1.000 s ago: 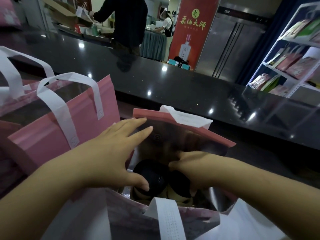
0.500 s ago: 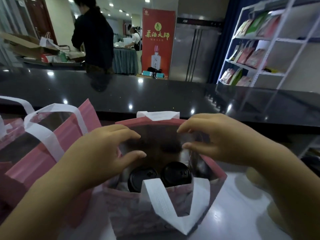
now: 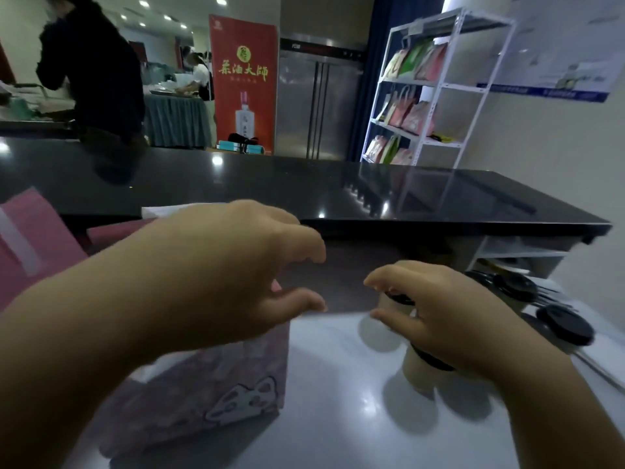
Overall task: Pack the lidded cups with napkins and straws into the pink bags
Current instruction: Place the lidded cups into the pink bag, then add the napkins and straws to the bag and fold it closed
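Hovering directly over the pink bag [image 3: 220, 384], left hand [image 3: 230, 265] with fingers loosely curled and gripping nothing, thumb just above the bag's right top edge. Just right of the pink bag, on the white table [image 3: 338, 411], two lidded cups close together: the far lidded cup [image 3: 389, 301] between the fingertips and thumb of the right hand [image 3: 453, 316], the near lidded cup [image 3: 417, 370] under its palm. Impossible to tell through the blur whether that hand has closed on a cup or only arches over both. Farther right of the pink bag, more black-lidded cups [image 3: 564, 324]; left of it, a second pink bag [image 3: 37, 238]; beyond it, the black counter [image 3: 338, 191]. No napkins clearly visible; thin dark lines among the farther cups, possibly straws, too blurred to say. Likely step: picking a cup for the bag. Main hazard: knocking the near cup over with the palm while lifting the far one, given how tightly the pair stands. Second hazard: a grip by the lid alone, popping it off and spilling. Third: with the bag unheld, a soft mouth folding in or the bag tipping under a cup lowered against its rim.
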Demonstrator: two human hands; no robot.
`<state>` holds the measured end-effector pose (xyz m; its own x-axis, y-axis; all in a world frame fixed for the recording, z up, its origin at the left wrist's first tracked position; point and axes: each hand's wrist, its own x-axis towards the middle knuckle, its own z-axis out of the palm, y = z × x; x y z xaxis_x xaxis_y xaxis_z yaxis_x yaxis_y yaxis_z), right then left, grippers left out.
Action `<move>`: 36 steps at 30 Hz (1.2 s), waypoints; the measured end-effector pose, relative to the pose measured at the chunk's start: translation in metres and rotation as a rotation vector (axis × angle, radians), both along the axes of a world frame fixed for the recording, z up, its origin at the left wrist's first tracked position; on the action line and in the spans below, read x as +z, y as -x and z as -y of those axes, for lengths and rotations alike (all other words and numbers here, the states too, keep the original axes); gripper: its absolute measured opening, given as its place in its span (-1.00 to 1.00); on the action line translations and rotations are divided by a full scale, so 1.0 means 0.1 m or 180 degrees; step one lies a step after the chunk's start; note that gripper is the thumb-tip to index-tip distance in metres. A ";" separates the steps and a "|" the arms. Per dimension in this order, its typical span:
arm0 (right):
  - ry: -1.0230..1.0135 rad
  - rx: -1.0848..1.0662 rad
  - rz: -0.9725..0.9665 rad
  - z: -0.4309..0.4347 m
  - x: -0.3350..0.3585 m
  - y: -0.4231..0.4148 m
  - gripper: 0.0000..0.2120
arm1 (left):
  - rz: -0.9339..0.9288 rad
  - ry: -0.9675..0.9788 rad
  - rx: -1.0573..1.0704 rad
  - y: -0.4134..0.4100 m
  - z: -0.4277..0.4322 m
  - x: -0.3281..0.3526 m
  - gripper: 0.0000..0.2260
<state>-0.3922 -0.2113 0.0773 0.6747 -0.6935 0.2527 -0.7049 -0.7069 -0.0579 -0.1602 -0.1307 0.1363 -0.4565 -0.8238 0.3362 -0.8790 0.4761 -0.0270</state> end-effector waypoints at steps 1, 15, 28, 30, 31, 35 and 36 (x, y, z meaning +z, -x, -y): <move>-0.0045 -0.0084 -0.0091 0.01 -0.03 0.09 -0.65 | 0.0078 -0.0051 0.0015 0.09 0.01 -0.06 -0.36; -0.1163 -0.1003 -0.0814 0.17 -0.63 2.90 -0.55 | 0.0091 -0.0806 -0.0005 2.77 0.59 -1.37 -0.64; -0.1711 -0.2163 -0.0693 0.93 -1.38 4.71 -0.51 | -0.0369 -0.1236 -0.0511 4.76 1.85 -2.26 -0.61; -0.1628 -0.2286 -0.0791 1.10 -1.48 4.97 -0.54 | -0.0307 -0.1279 -0.0553 5.04 2.13 -2.39 -0.62; -0.1609 -0.2350 -0.0822 1.20 -1.51 5.09 -0.54 | -0.0283 -0.1304 -0.0578 5.18 2.26 -2.43 -0.62; -0.1373 -0.2576 -0.0724 1.55 -1.68 5.50 -0.58 | -0.0312 -0.1382 -0.0683 5.69 2.73 -2.58 -0.66; -0.1297 -0.2612 -0.0644 1.64 -1.73 5.58 -0.59 | -0.0314 -0.1360 -0.0688 5.80 2.82 -2.62 -0.68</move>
